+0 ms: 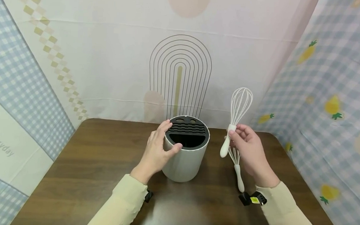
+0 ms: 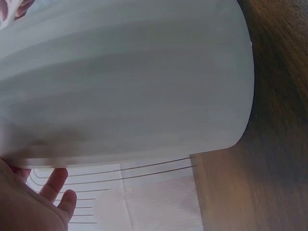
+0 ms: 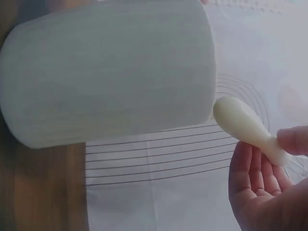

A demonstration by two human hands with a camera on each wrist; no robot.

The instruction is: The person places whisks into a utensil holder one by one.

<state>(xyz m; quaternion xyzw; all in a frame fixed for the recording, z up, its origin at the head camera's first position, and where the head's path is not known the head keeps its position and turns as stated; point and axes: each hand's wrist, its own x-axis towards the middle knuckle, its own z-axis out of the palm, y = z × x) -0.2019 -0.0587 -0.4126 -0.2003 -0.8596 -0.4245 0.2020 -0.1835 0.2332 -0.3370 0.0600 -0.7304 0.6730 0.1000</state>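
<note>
A white utensil holder [image 1: 182,164] with a black slotted lid [image 1: 187,128] stands upright on the table. My left hand [image 1: 156,149] grips its upper left side, thumb at the front rim and fingers round the left edge. In the left wrist view, the holder's pale wall [image 2: 130,86] fills most of the picture. To the right of the holder, my right hand [image 1: 250,146] pinches a white whisk [image 1: 234,121] near the top of its handle, wires up. The right wrist view shows that whisk's handle [image 3: 243,122] between thumb and fingers. Below the hand, a second white whisk [image 1: 238,175] lies on the table.
The brown wooden table [image 1: 106,169] ends at a white patterned cloth [image 1: 116,67] behind. Blue checked cloth [image 1: 320,114] hangs along the right side, and more [image 1: 15,47] at the left.
</note>
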